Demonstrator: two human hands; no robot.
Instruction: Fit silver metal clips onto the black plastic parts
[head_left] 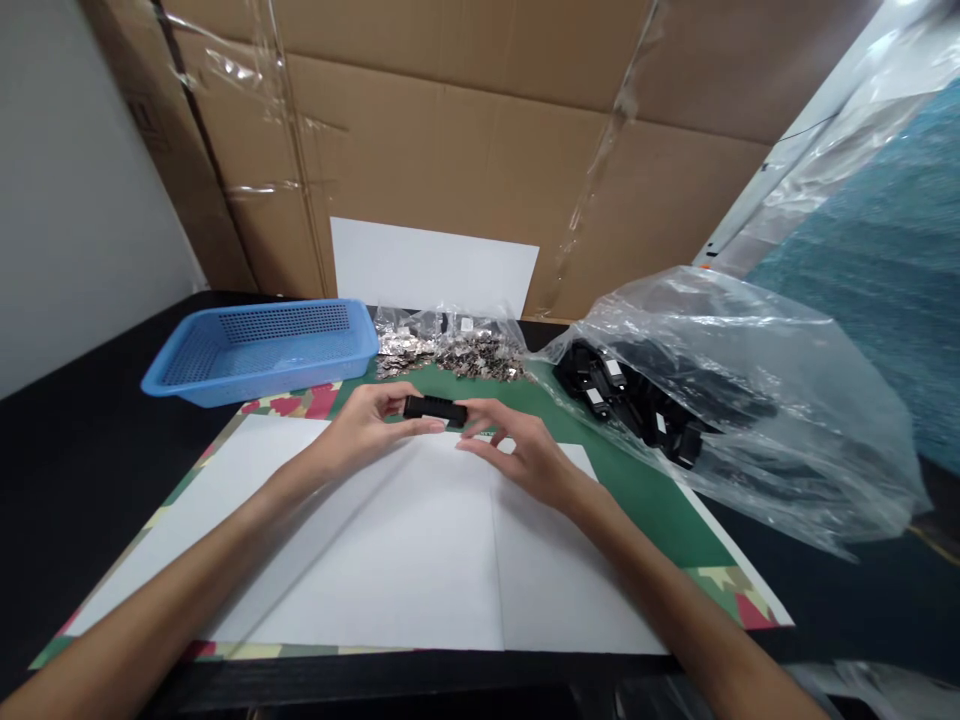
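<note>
My left hand [379,422] grips a small black oblong plastic part [435,409] at its left end, thumb below and fingers behind. The part is held level above the white paper [397,540], with a pale patch on its lower side. At its right end is my right hand [521,447], with the index finger close to or touching the part. The right thumb stands apart lower down, leaving a gap between thumb and fingers. Whether something tiny sits between the right fingertips I cannot tell.
A blue plastic basket [300,378] stands at the back left. Two clear bags of small metal pieces [480,357] lie behind my hands. To the right, a large clear bag [780,430] holds several black plastic parts [622,395]. Cardboard [450,160] walls the back.
</note>
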